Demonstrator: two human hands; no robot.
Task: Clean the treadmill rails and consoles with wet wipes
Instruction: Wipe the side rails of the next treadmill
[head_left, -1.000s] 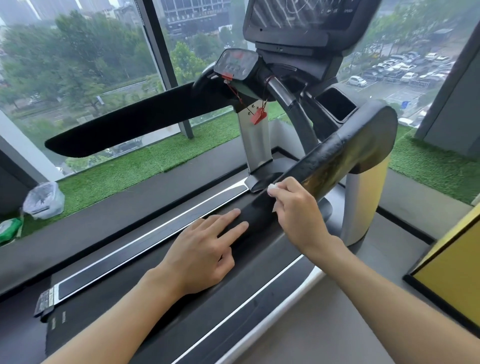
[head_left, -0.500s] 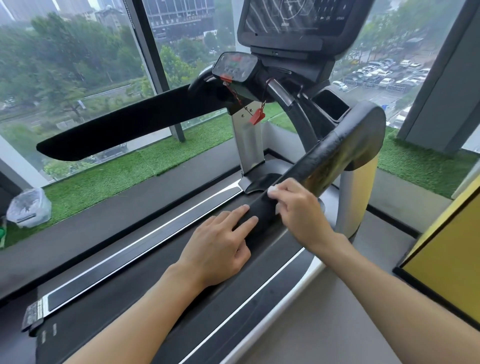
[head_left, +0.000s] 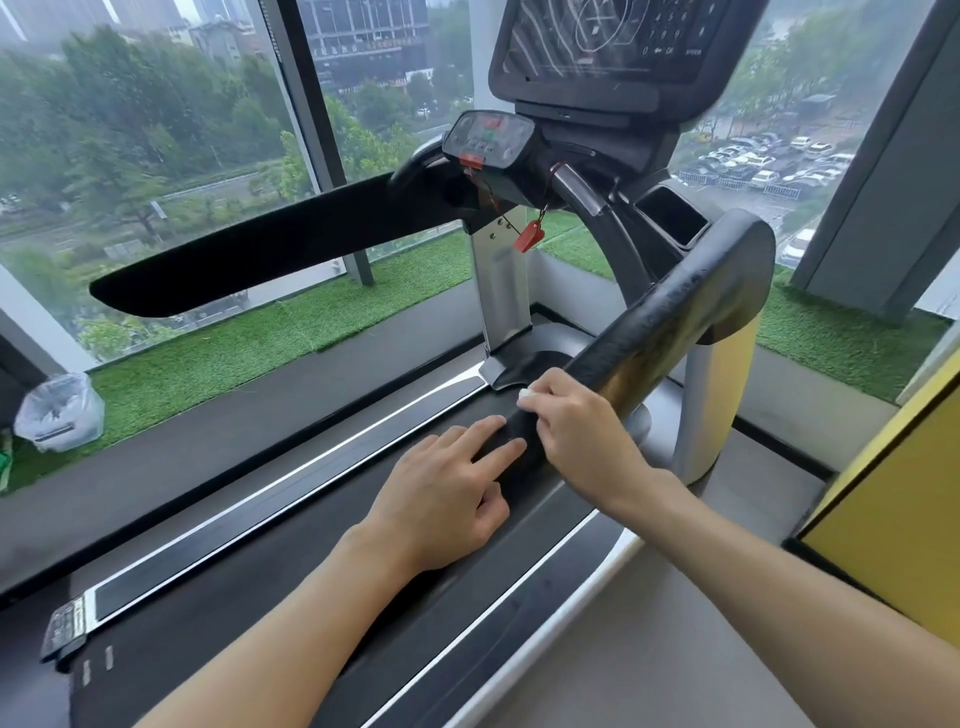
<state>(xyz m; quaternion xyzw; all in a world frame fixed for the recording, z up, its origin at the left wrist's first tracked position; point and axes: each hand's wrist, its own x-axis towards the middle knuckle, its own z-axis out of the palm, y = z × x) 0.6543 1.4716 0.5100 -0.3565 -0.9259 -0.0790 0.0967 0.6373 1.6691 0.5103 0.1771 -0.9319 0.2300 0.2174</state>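
Note:
A black padded right rail of the treadmill slopes down toward me. My right hand lies curled over its lower part and holds a small white wet wipe against the rail; only a corner of the wipe shows past the fingers. My left hand rests flat on the rail's near end, fingers straight and spread. The left rail stretches out at the left. The small console and the big screen stand at the top.
A red safety clip dangles on a cord from the console. The treadmill belt runs below my arms. A clear plastic bag sits on the green turf by the window at left. A yellow panel stands at right.
Both hands have stayed on the right rail's lower end, the right hand shifting slightly along it with the wipe. My head has tilted a little, bringing the screen further into view.

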